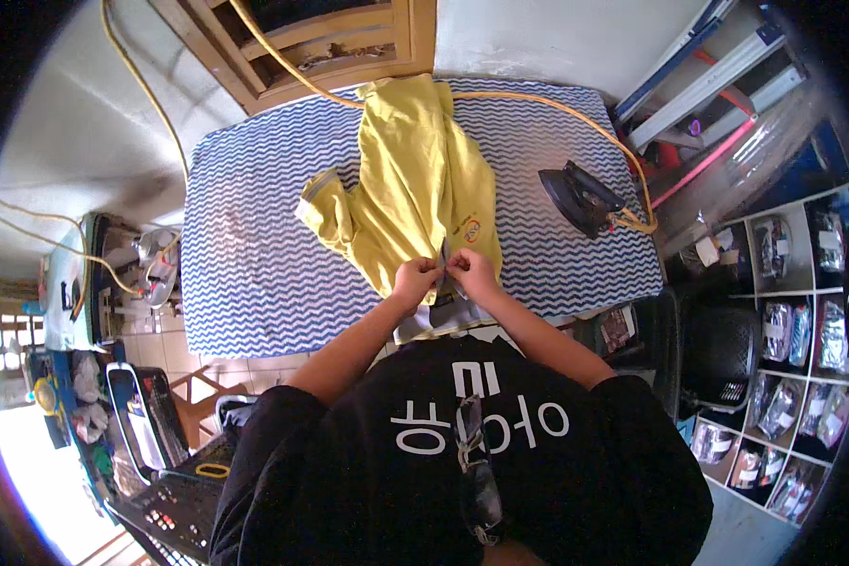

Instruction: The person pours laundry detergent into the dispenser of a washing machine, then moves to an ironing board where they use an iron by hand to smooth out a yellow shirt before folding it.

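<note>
A yellow polo shirt (403, 163) with grey trim lies on a table covered with blue-and-white zigzag cloth (269, 212). Its collar end is towards me, and a small printed or stitched emblem marks its chest. My left hand (419, 277) pinches one side of the shirt's grey-lined front opening (444, 258). Close beside it, my right hand (471, 272) pinches the other side between thumb and fingers. To the right, a dark clothes iron (581, 198) rests on the cloth, its cord at the rear.
A yellow cord (538, 97) runs along the table's far side to the iron. Beyond the right edge stand a folded ladder (707, 85), a black plastic basket (718, 347) and white cubby shelves (785, 291) with bagged items. A wooden-framed window (339, 56) is behind the table.
</note>
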The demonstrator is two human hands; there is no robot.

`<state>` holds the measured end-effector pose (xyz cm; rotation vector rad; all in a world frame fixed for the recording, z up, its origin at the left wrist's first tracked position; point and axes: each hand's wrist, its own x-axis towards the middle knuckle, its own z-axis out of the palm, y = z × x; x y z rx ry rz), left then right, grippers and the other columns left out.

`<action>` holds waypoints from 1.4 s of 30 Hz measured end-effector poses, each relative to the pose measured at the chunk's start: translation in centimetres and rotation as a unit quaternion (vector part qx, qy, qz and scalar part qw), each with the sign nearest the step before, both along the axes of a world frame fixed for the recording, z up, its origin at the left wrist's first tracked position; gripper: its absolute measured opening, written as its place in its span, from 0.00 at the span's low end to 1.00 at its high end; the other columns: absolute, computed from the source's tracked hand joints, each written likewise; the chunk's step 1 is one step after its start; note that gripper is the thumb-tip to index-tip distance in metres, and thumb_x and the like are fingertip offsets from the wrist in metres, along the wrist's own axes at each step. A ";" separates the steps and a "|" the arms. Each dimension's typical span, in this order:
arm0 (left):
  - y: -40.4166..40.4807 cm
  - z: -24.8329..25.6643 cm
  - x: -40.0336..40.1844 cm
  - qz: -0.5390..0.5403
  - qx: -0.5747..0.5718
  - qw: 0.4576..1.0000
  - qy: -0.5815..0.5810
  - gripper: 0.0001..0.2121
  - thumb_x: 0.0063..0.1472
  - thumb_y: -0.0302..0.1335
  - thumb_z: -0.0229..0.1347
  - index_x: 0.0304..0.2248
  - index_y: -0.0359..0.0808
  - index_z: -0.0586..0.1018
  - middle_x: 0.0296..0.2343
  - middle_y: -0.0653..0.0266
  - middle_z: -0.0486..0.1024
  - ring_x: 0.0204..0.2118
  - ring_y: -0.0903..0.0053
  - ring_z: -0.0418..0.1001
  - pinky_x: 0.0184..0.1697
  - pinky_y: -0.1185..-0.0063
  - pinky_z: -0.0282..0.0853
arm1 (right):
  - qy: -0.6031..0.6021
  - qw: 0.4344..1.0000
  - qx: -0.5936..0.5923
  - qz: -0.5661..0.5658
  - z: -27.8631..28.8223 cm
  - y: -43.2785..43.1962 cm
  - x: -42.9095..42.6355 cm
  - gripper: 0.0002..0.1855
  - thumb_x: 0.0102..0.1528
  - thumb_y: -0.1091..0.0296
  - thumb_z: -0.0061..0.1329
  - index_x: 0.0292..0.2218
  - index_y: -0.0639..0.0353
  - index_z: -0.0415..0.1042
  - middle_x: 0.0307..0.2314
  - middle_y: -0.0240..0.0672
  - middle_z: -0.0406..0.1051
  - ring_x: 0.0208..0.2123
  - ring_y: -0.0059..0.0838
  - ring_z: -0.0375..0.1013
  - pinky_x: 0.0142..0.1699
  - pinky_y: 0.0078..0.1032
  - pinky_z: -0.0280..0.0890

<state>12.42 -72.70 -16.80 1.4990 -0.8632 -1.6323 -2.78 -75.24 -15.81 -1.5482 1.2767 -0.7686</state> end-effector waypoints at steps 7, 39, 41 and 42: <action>-0.8 2.3 0.8 -0.082 -0.045 0.995 0.039 0.09 0.53 0.24 0.52 0.33 0.26 0.71 0.25 0.60 0.74 0.27 0.79 0.73 0.32 0.81 0.70 | -0.153 0.972 0.107 -0.139 -0.7 1.1 0.8 0.03 0.48 0.75 0.49 0.26 0.62 0.67 0.19 0.26 0.66 0.20 0.14 0.63 0.25 0.15 0.58; 3.8 3.8 -2.6 -0.240 -0.154 0.799 -0.530 0.21 0.47 0.38 0.56 0.38 0.36 0.64 0.34 0.54 0.68 0.40 0.59 0.66 0.40 0.68 0.65 | 0.245 0.920 -0.210 0.220 0.0 1.3 -4.5 0.06 0.43 0.72 0.47 0.26 0.60 0.66 0.22 0.40 0.64 0.29 0.42 0.67 0.33 0.35 0.62; 4.3 3.1 -3.0 -0.208 -0.177 0.773 -0.572 0.19 0.48 0.37 0.56 0.36 0.36 0.66 0.32 0.53 0.68 0.39 0.59 0.66 0.40 0.67 0.65 | 0.229 0.914 -0.261 0.210 -0.5 1.4 -4.1 0.05 0.42 0.73 0.46 0.25 0.60 0.66 0.23 0.40 0.63 0.30 0.42 0.66 0.34 0.35 0.61; 4.3 2.5 -2.8 -0.205 -0.172 0.774 -0.575 0.19 0.48 0.37 0.56 0.36 0.36 0.66 0.32 0.53 0.68 0.39 0.59 0.66 0.40 0.67 0.65 | 0.216 0.906 -0.305 0.198 -0.5 1.8 -3.9 0.04 0.42 0.74 0.45 0.24 0.60 0.65 0.23 0.41 0.63 0.31 0.42 0.65 0.35 0.36 0.60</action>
